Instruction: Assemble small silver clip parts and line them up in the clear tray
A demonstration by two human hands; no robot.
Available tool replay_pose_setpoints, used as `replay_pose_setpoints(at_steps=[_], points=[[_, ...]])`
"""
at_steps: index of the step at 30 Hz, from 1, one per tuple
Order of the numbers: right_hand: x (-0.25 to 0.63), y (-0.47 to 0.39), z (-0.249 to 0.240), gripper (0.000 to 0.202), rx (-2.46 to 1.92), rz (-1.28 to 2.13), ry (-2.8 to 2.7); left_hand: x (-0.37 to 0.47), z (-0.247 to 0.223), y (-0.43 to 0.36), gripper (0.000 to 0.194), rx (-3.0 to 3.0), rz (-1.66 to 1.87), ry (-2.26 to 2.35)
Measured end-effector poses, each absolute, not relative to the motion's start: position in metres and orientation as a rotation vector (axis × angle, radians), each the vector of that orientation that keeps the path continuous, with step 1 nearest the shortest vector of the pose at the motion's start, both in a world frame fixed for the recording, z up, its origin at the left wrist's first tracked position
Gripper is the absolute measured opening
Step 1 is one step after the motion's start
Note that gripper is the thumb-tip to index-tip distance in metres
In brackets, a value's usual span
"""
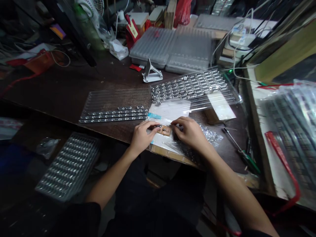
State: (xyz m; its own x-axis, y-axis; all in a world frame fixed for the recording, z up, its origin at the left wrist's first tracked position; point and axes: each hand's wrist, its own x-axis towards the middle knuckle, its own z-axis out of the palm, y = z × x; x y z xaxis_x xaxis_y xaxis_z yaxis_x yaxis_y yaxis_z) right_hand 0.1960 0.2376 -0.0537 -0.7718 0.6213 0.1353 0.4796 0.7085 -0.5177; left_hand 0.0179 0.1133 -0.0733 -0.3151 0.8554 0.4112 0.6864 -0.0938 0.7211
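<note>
My left hand (143, 135) pinches a small dark and silver metal part (158, 125) at the left edge of a small brown block (165, 130). A dark round piece shows on top of that block. To its right, my right hand (187, 130) has thumb and fingers drawn together; what they hold, if anything, is too small to make out. White paper (170, 107) lies under the block. Behind my left hand, a clear ribbed tray (116, 98) holds rows of small metal parts. A second clear tray (232, 90), filled with more such parts, lies tilted behind my right hand.
Beside my right hand lies a plastic bag of small shiny parts (211, 134). A green-handled screwdriver (249, 161) is further right. A white stand (152, 74) and stacked clear trays (153, 44) are at the back. More filled trays (70, 164) sit low at the left.
</note>
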Motion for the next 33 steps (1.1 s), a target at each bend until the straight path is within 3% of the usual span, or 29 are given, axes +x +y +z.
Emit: replay_pose_setpoints(at_steps=[13, 21, 25, 31, 33], points=[[0.203, 0.244, -0.048, 0.011, -0.906, 0.575, -2.772, 0.018, -0.074, 0.112, 0.011, 1.734, 1.336, 2.009], [0.19, 0.228, -0.056, 0.025, -0.627, 0.886, -2.622, 0.017, -0.076, 0.112, 0.012, 1.732, 1.338, 1.966], [0.185, 0.221, -0.057, 0.026, -0.566, 0.807, -2.692, 0.016, -0.077, 0.112, 0.012, 1.73, 1.338, 1.963], [0.18, 0.21, -0.053, 0.026, -0.51, 0.42, -2.913, 0.016, -0.078, 0.112, 0.013, 1.715, 1.35, 1.949], [0.182, 0.212, -0.053, 0.025, -0.508, 0.483, -2.904, 0.015, -0.078, 0.112, 0.013, 1.705, 1.352, 1.934]])
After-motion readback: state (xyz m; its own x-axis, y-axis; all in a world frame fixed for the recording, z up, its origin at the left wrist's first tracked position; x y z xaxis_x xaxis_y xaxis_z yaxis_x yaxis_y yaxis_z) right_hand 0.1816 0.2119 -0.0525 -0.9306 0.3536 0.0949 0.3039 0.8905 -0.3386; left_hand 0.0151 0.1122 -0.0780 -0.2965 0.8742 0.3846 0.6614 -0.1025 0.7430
